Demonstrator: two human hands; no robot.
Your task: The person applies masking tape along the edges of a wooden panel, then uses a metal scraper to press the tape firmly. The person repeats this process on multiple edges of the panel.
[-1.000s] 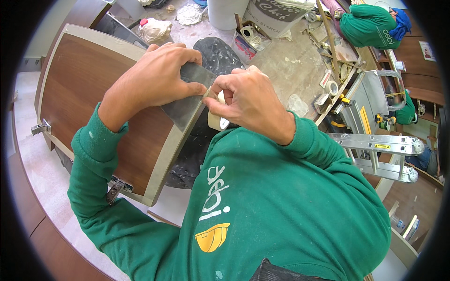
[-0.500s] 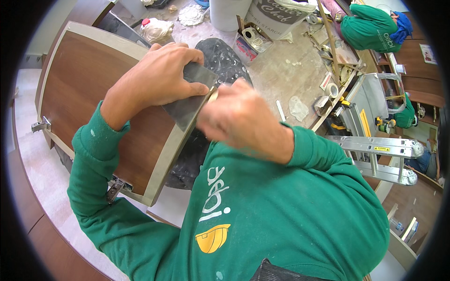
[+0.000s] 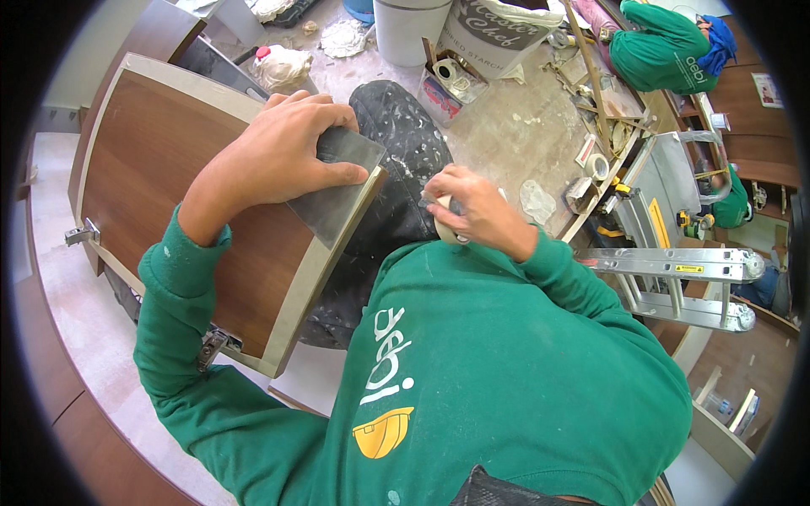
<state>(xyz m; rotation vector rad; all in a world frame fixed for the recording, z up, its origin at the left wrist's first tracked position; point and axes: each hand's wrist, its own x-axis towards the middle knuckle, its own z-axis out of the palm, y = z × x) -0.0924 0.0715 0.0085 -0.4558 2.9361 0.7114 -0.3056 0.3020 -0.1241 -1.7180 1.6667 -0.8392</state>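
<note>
Plate (image 3: 325,211) lies on the right edge of the panel (image 3: 160,143), held by the left hand (image 3: 274,152), thumb and fingers arched; right hand (image 3: 483,211), curled around a tape roll (image 3: 446,228), is right of the panel; farther right: ladder (image 3: 650,263)

The left hand (image 3: 274,160) grips a grey sheet (image 3: 325,215) flat against a brown door (image 3: 160,148), by its right corner. Apart from the door, the right hand (image 3: 485,209) holds what seems a cream roll (image 3: 445,226), half hidden. Two hinges (image 3: 82,233) jut from the door's lower-left edge. Beyond are a spotted trouser leg (image 3: 396,126), a white bucket (image 3: 407,35), a ladder (image 3: 666,260) and a co-worker (image 3: 666,55) in green.
</note>
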